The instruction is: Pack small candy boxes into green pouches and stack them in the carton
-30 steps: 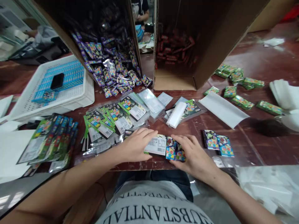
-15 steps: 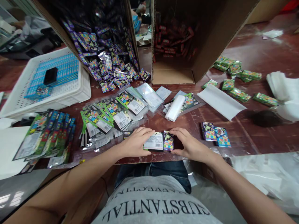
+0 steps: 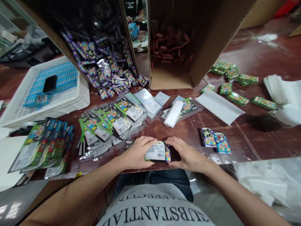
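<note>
A black-and-green printed packet with a white barcode label (image 3: 155, 152) lies flat at the table's front edge. My left hand (image 3: 137, 153) grips it from the left, thumb and fingers along its two long sides. At its right end, a small purple candy box (image 3: 167, 154) shows only as a narrow strip. My right hand (image 3: 184, 154) pinches that box between thumb and fingers; part of it is hidden by the packet and fingers. To the right lie a purple box (image 3: 208, 137) and a blue box (image 3: 222, 142), side by side and untouched.
Printed packets (image 3: 110, 121) fan out at left, near a stack of filled packets (image 3: 44, 144). Behind stand a carton of purple sachets (image 3: 103, 72) and a carton of red sticks (image 3: 171, 83). A white basket (image 3: 81, 97) holds blue boxes. Green packs (image 3: 237, 99) lie at right.
The purple box has moved left under the label end of the packet, so less of it shows. My right hand has come closer to my left. The view has shifted slightly.
</note>
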Available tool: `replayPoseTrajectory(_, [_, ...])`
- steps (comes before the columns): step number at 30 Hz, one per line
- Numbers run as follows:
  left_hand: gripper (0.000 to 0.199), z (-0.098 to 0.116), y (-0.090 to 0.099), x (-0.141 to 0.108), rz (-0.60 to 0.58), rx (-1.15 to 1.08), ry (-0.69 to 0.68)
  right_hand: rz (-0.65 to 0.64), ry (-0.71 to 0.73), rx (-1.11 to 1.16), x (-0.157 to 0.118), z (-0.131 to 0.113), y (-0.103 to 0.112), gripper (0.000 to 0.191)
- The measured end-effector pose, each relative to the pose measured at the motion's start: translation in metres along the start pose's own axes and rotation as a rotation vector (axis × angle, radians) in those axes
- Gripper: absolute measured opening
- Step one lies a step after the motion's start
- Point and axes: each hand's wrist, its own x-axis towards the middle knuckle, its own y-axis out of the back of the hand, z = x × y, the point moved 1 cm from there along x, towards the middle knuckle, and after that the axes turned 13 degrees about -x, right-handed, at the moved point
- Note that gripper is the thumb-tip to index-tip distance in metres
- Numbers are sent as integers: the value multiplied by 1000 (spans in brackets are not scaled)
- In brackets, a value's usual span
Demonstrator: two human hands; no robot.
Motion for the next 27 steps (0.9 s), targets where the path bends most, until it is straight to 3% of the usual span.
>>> replayPoseTrajectory(4, [90, 4, 2, -1, 24, -18, 60, 120, -104, -79, 0, 3, -3, 55])
replayPoseTrajectory(5, [90, 5, 3, -2, 22, -18, 85, 100, -101, -115, 1, 3, -5, 54])
replayPoseTrajectory(8, [91, 9, 13, 4, -50, 27, 157, 22, -33, -198, 3, 4, -10, 63])
replayPoseTrajectory(10, [84, 16, 32, 27, -105, 69, 141, 76, -22, -240, 6, 11, -4, 67])
replayPoseTrajectory(12, [66, 31, 60, 73, -17, 75, 83, 232, -78, -268, 12, 27, 15, 64])
replayPoseTrajectory(13, [55, 40, 77, 107, 115, 61, 62, 329, -127, -278, 16, 39, 30, 61])
replayPoseTrajectory(15, [47, 57, 112, 189, 487, 55, 40, 500, -235, -309, 27, 72, 67, 56])
replayPoseTrajectory(17, [57, 70, 143, 280, 667, 160, 49, 625, -312, -383, 40, 113, 108, 54])
replayPoseTrajectory(19, [69, 67, 170, 360, 689, 277, 137, 709, -340, -499, 50, 159, 144, 55])
replayPoseTrajectory(21, [64, 48, 192, 419, 650, 340, 150, 763, -349, -607, 55, 203, 170, 58])
replayPoseTrajectory(23, [60, 17, 209, 453, 581, 403, 133, 780, -374, -671, 55, 242, 188, 64])
replayPoseTrajectory(27, [65, -45, 237, 489, 447, 495, 91, 687, -495, -714, 56, 302, 221, 87])
